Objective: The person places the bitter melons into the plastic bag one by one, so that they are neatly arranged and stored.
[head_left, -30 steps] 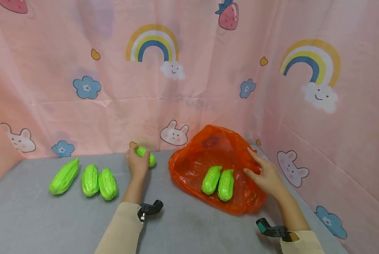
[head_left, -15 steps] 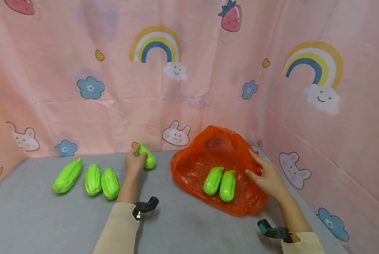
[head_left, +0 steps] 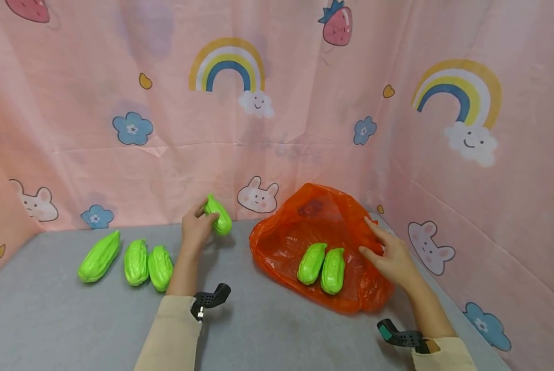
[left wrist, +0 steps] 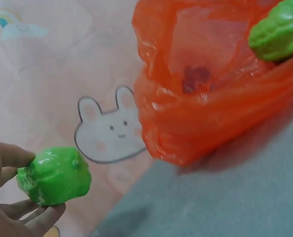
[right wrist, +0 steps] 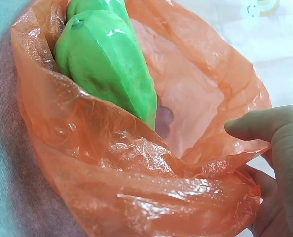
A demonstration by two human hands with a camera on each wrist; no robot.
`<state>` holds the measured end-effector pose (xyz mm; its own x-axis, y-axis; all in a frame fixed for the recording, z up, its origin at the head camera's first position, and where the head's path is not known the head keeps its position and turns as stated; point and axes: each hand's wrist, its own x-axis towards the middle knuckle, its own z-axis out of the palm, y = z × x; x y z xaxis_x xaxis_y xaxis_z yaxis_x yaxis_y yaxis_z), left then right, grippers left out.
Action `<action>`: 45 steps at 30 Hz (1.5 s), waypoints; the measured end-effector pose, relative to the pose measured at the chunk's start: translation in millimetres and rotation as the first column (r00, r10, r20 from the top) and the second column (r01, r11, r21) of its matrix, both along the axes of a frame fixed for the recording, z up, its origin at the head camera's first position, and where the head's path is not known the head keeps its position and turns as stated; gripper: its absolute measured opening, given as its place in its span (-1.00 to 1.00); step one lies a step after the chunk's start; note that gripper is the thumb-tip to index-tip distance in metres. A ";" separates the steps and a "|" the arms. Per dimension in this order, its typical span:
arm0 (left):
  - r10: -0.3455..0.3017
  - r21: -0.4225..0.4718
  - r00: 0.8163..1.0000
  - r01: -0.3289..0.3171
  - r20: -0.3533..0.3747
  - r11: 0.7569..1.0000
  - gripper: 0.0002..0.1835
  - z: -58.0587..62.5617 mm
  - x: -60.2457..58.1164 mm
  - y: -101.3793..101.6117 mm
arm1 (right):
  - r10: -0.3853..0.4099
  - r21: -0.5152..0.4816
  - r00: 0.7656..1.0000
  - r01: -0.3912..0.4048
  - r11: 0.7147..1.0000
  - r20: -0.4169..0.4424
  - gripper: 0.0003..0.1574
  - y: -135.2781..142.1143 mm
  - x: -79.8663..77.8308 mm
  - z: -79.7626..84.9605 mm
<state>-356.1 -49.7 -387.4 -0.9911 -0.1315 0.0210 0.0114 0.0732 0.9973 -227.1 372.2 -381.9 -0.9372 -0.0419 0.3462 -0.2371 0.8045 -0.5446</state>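
My left hand point(head_left: 196, 226) pinches a glossy bright green ridged toy gourd point(head_left: 221, 219), tilted with its stem end up, just above the table's back edge. The left wrist view shows thumb and fingers on opposite sides of the gourd point(left wrist: 57, 175). An orange-red plastic bag point(head_left: 277, 252) lies with its mouth spread towards me. Two green gourds point(head_left: 311, 264) rest side by side inside it. My right hand point(head_left: 392, 257) is at the bag's right rim; in the right wrist view the thumb is over the bag point(right wrist: 151, 202) and the other fingers are behind it, partly hidden.
Three more green gourds lie on the left of the grey table point(head_left: 267, 335): one apart point(head_left: 99, 257), two close together point(head_left: 136, 263). A pink printed curtain point(head_left: 286, 118) stands along the back and sides. Each wrist carries a black camera mount point(head_left: 212, 297).
My left hand has raised the gourd from the table and moved it slightly right, its stem end now higher. The right hand and the bag have stayed nearly still.
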 end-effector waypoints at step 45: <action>-0.424 -0.228 0.883 0.379 -0.200 0.897 -0.61 59.4 45.7 73.3 | 0.020 -0.013 0.998 -0.021 1.000 -0.051 -0.13 2.4 -0.5 1.0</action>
